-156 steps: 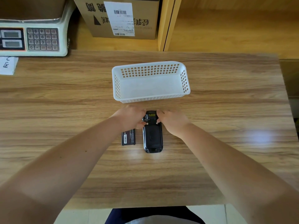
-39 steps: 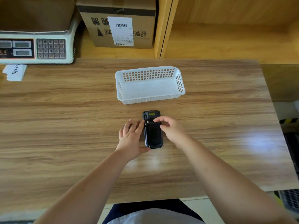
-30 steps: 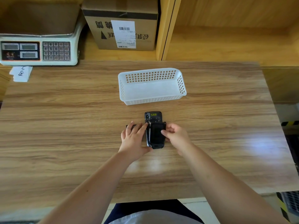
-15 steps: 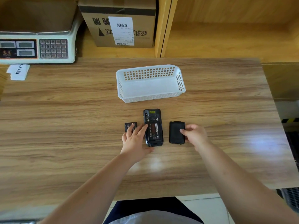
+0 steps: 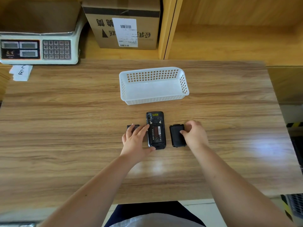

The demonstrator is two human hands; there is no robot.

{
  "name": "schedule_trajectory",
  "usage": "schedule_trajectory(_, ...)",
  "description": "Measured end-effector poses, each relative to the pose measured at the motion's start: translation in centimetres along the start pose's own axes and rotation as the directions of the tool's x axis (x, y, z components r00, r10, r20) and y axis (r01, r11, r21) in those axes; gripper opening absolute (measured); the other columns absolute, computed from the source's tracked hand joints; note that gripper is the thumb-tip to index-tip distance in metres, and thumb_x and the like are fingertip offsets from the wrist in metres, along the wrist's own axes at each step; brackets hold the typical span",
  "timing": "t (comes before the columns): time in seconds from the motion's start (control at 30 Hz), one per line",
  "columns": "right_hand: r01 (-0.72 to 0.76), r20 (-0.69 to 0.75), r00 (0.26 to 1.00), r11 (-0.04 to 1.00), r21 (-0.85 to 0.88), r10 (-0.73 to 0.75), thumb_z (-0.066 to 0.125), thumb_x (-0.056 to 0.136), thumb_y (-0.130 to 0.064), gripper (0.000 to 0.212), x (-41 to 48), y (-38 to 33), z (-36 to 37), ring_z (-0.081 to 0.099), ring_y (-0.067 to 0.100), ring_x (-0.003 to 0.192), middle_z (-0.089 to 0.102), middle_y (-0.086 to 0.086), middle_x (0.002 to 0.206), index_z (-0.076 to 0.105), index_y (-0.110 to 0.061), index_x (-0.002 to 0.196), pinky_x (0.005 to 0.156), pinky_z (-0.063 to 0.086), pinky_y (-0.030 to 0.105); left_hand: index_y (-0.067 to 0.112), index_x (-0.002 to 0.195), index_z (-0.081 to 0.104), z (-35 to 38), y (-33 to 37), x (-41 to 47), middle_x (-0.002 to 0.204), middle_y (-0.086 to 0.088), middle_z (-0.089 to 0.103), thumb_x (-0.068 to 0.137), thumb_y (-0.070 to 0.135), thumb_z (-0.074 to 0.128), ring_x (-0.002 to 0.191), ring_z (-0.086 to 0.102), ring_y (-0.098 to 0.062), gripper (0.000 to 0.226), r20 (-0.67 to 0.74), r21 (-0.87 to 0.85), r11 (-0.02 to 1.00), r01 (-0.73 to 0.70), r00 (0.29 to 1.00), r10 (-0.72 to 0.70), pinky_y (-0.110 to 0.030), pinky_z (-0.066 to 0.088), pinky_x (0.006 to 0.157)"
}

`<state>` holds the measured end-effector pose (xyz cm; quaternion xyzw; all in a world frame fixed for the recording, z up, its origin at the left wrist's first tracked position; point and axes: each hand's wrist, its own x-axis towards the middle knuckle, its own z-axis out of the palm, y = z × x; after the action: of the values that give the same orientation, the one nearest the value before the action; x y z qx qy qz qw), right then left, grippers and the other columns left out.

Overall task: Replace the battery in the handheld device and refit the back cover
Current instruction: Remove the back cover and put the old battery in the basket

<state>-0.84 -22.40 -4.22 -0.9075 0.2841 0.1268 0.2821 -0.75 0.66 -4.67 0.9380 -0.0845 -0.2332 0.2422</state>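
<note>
Our left hand point(image 5: 134, 141) lies flat, fingers point(image 5: 142, 129) spread against the handheld device point(image 5: 156, 130) at frame centre, likely steadying it. Our right hand point(image 5: 194, 135) rests loosely curled on the back cover point(image 5: 177, 135) just right. Battery point(image 5: 156, 134) sits exposed; spare battery point(image 5: 135, 126) is left.

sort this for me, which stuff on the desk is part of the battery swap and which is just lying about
Part of the job:
handheld device, back open, battery showing
back cover, off, beside the device, under the right hand
spare battery, partly under the left hand

Just lying about:
white basket
weighing scale
cardboard box
paper slips
</note>
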Motion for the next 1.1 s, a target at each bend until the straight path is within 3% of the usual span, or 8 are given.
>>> schedule_trajectory(0.1,0.267,0.006,0.964,0.963,0.048,-0.268,0.07,0.082,-0.028,0.038,-0.6,-1.5,0.1,0.055,0.015,0.113,0.056,-0.003,0.125,0.059,-0.023,0.118,0.09,0.044,0.026,0.037,0.15,0.021,-0.6,0.2,0.7,0.157,0.018,0.021,0.075,0.053,0.07,0.147,-0.004,-0.018,0.091,-0.02,-0.013,1.0,-0.014,1.0,0.014,-0.046,0.006,0.115)
schedule_trajectory(0.2,0.493,0.189,0.85,0.869,0.045,-0.492,0.071,0.08,-0.035,0.057,-0.9,-2.5,0.8,0.038,0.013,0.133,0.046,-0.008,0.143,0.05,-0.028,0.133,0.111,0.03,0.034,0.036,0.151,0.019,-0.7,0.4,1.7,0.158,0.019,0.015,0.079,0.054,0.065,0.148,-0.012,-0.011,0.088,-0.015,0.031,0.996,-0.079,0.997,0.079,-0.043,0.008,0.112)
schedule_trajectory(0.33,0.63,0.404,0.735,0.769,-0.11,-0.544,0.069,0.079,-0.048,0.082,-0.4,-2.3,1.8,0.008,0.012,0.147,0.018,-0.013,0.157,0.028,-0.027,0.147,0.116,0.014,0.036,0.031,0.153,0.011,-0.4,0.1,2.6,0.161,0.012,0.005,0.082,0.064,0.054,0.147,-0.016,-0.013,0.089,0.063,0.24,0.949,-0.205,0.979,0.195,-0.039,0.005,0.113)
schedule_trajectory(0.53,0.719,0.449,0.673,0.663,-0.21,-0.587,0.057,0.085,-0.055,0.082,0.2,-1.3,2.2,0.002,0.013,0.147,0.005,-0.013,0.159,0.017,-0.026,0.15,0.116,0.008,0.035,0.026,0.153,0.012,-0.3,-0.8,2.7,0.162,0.008,0.006,0.085,0.07,0.038,0.149,-0.008,-0.015,0.085,0.057,0.443,0.854,-0.273,0.959,0.277,-0.049,0.003,0.112)
schedule_trajectory(0.73,0.795,0.48,0.605,0.508,-0.33,-0.635,0.044,0.091,-0.056,0.078,0.3,-1.5,2.0,0.014,0.019,0.147,0.005,0.002,0.161,0.018,-0.013,0.15,0.113,0.028,0.037,0.007,0.134,0.054,0.3,-1.8,3.6,0.14,-0.013,0.053,0.078,0.063,0.057,0.133,0.047,-0.025,0.08,0.011,0.541,0.725,-0.426,0.866,0.5,-0.05,0.02,0.111)
schedule_trajectory(0.9,0.822,0.395,0.535,0.351,-0.449,-0.747,0.063,0.079,-0.057,0.073,0.3,-1.0,2.6,0.059,0.024,0.119,0.051,0.014,0.14,0.056,-0.004,0.129,0.084,0.055,0.033,-0.002,0.128,0.058,1.0,-1.8,4.2,0.131,-0.025,0.057,0.076,0.058,0.064,0.123,0.056,-0.034,0.079,0.036,0.615,0.648,-0.45,0.836,0.547,-0.051,0.024,0.109)
schedule_trajectory(1.03,0.826,0.327,0.484,0.302,-0.475,-0.812,0.063,0.078,-0.053,0.068,0.2,-0.4,3.3,0.063,0.027,0.113,0.057,0.017,0.133,0.061,-0.002,0.123,0.083,0.056,0.036,0.0,0.121,0.064,0.2,-2.2,4.8,0.122,-0.019,0.066,0.087,0.04,0.054,0.114,0.063,-0.029,0.054,-0.015,0.634,0.607,-0.479,0.778,0.628,-0.057,0.033,0.107)
schedule_trajectory(1.1,0.821,0.306,0.48,0.297,-0.488,-0.822,0.066,0.078,-0.051,0.069,0.0,-0.1,3.6,0.062,0.028,0.115,0.056,0.018,0.134,0.059,-0.001,0.124,0.088,0.054,0.036,0.001,0.118,0.066,-0.1,-2.2,4.9,0.12,-0.019,0.067,0.086,0.045,0.053,0.113,0.064,-0.029,0.057,0.0,0.625,0.606,-0.491,0.777,0.629,-0.059,0.039,0.104)
